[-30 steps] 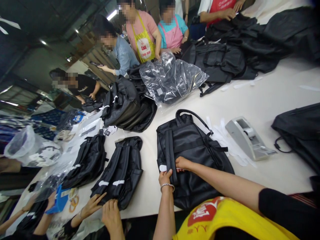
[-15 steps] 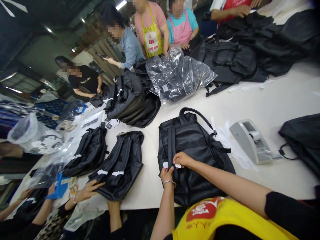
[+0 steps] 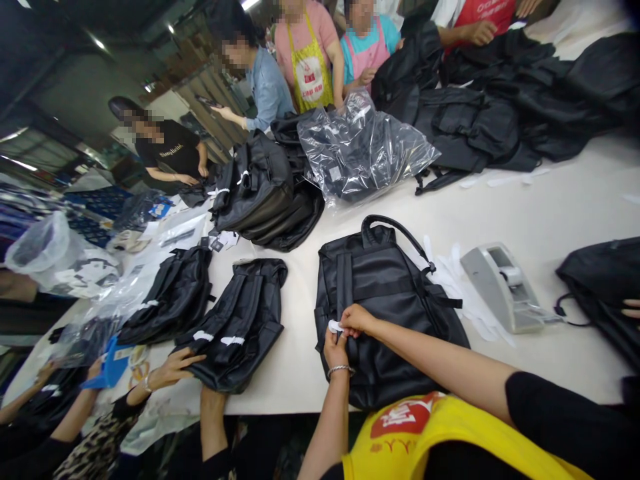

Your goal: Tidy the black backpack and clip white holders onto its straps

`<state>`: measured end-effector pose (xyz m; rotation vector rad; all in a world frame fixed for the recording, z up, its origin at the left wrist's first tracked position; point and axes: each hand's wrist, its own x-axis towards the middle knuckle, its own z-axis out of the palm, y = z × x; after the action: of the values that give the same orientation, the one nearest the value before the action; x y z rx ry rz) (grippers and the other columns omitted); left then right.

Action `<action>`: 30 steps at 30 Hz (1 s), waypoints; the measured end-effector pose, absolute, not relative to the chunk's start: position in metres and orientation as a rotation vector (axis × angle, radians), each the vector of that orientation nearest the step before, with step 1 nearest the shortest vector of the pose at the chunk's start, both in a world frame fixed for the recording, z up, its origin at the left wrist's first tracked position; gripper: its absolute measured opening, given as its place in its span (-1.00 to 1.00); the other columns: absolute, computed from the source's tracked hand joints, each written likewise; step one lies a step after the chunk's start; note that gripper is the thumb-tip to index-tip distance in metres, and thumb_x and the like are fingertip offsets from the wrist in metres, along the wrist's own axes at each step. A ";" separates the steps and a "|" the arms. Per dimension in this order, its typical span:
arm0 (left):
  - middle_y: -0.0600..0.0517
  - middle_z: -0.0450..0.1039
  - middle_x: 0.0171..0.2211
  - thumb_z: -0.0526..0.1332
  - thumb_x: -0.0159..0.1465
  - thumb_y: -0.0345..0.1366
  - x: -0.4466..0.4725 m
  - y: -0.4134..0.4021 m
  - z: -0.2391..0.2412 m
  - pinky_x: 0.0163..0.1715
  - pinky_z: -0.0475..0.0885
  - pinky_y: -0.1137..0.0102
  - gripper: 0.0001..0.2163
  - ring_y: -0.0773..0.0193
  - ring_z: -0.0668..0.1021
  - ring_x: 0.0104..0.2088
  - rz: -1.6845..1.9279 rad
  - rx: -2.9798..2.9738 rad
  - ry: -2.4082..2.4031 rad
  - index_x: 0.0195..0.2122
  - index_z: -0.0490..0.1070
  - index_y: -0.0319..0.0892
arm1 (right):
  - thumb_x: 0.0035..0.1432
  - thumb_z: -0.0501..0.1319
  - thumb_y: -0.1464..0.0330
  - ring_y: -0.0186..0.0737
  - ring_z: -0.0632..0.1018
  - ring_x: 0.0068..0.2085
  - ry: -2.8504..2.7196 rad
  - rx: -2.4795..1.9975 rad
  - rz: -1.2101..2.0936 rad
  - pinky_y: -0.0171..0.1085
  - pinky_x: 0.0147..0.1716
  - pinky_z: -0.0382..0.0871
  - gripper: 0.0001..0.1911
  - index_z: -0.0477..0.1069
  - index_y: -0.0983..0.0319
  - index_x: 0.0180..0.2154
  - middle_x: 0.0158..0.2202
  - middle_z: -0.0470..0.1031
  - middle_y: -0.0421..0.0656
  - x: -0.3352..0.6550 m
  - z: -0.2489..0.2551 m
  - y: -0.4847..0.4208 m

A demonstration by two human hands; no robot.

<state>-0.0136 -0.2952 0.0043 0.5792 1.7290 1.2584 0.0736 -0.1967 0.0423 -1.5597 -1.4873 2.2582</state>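
Note:
A black backpack (image 3: 395, 313) lies flat on the table before me, its shoulder straps facing up. Around the lower part of one shoulder strap (image 3: 344, 280) runs a short white strip (image 3: 335, 326). My left hand (image 3: 335, 345) is closed at the strap's left side, pinching one end of that strip. From the right, my right hand (image 3: 357, 320) pinches the strip's other end, fingers pressed together over the strap. Both hands nearly touch, and the strap beneath them is partly hidden.
More white strips (image 3: 463, 293) lie beside a grey tape dispenser (image 3: 500, 287) at right. Another black backpack (image 3: 245, 320) lies left, touched by a co-worker's hand (image 3: 175, 368). Bagged goods in clear plastic (image 3: 367, 157) and heaped backpacks (image 3: 255, 190) stand at the back.
My right hand has moved left toward my left hand, bringing the strip's ends together over the strap. At far right, another person's fingers have appeared on a black bag.

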 end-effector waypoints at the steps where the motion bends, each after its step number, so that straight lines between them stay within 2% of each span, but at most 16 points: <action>1: -0.08 0.26 -0.02 0.17 -0.01 -0.39 -0.012 -0.295 0.008 0.00 0.19 0.35 -0.49 0.26 0.33 -0.03 1.257 0.572 1.734 0.01 0.10 -0.15 | -0.15 0.13 0.43 -0.44 0.31 -0.73 -1.554 -1.597 2.208 -0.44 -0.75 0.23 -0.93 0.28 0.30 -0.60 -0.75 0.31 -0.25 0.072 0.042 -0.196; 4: -0.07 0.29 -0.04 0.14 0.00 -0.44 -0.010 -0.294 0.015 -0.01 0.21 0.39 -0.47 0.29 0.35 -0.05 1.206 0.578 1.824 0.03 0.06 -0.16 | -0.22 0.13 0.44 -0.45 0.25 -0.76 -1.742 -1.674 2.068 -0.43 -0.76 0.16 -0.95 0.32 0.30 -0.62 -0.78 0.27 -0.27 0.070 0.041 -0.194; 7: -0.04 0.27 -0.03 0.11 0.01 -0.46 -0.009 -0.294 0.018 -0.01 0.20 0.42 -0.49 0.31 0.34 -0.05 1.123 0.665 1.912 0.02 0.07 -0.15 | -0.24 0.12 0.43 -0.42 0.27 -0.73 -1.901 -1.708 1.940 -0.40 -0.71 0.15 -0.93 0.36 0.30 -0.62 -0.76 0.30 -0.25 0.070 0.043 -0.193; 12: -0.02 0.24 0.00 0.06 0.06 -0.39 -0.006 -0.296 0.025 -0.02 0.21 0.39 -0.50 0.30 0.32 -0.02 0.982 0.896 2.013 0.06 0.02 -0.09 | -0.25 0.14 0.39 -0.38 0.36 -0.58 -2.067 -1.721 1.721 -0.41 -0.61 0.13 -0.90 0.40 0.26 -0.58 -0.65 0.38 -0.22 0.073 0.049 -0.197; 16: -0.05 0.29 -0.04 0.02 0.10 -0.29 -0.001 -0.298 0.037 -0.14 0.30 0.33 -0.52 0.19 0.39 -0.10 0.730 1.096 2.164 0.07 -0.03 -0.05 | -0.16 0.11 0.33 -0.38 0.39 -0.46 -2.107 -1.722 1.562 -0.41 -0.52 0.12 -0.86 0.39 0.23 -0.51 -0.52 0.43 -0.20 0.073 0.048 -0.206; 22: -0.26 0.32 -0.10 -0.12 0.16 -0.26 0.003 -0.303 0.044 -0.23 0.32 0.29 -0.52 0.09 0.43 -0.16 0.603 1.212 2.226 0.11 -0.15 -0.28 | -0.09 0.06 0.32 -0.38 0.38 -0.39 -2.089 -1.664 1.442 -0.40 -0.43 0.12 -0.84 0.36 0.23 -0.47 -0.44 0.44 -0.19 0.071 0.043 -0.216; 25: -0.30 0.32 -0.13 -0.12 0.16 -0.25 0.004 -0.304 0.051 -0.22 0.31 0.27 -0.56 0.09 0.44 -0.18 0.580 1.167 2.243 0.06 -0.05 -0.31 | -0.09 0.05 0.34 -0.39 0.38 -0.43 -2.047 -1.611 1.417 -0.40 -0.44 0.11 -0.85 0.35 0.25 -0.50 -0.48 0.44 -0.19 0.068 0.040 -0.220; 30: -0.11 0.37 -0.18 -0.01 0.11 -0.11 -0.006 -0.293 0.080 -0.21 0.33 0.28 -0.64 0.28 0.45 -0.24 0.693 1.098 2.179 -0.12 0.21 -0.18 | -0.10 0.01 0.40 -0.40 0.37 -0.48 -1.979 -1.565 1.377 -0.40 -0.48 0.09 -0.84 0.34 0.25 -0.55 -0.53 0.43 -0.19 0.060 0.024 -0.221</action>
<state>-0.0056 -0.2931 0.0801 1.0984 2.1794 0.6934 0.0602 -0.2213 0.0241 -1.5649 -1.9793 1.3769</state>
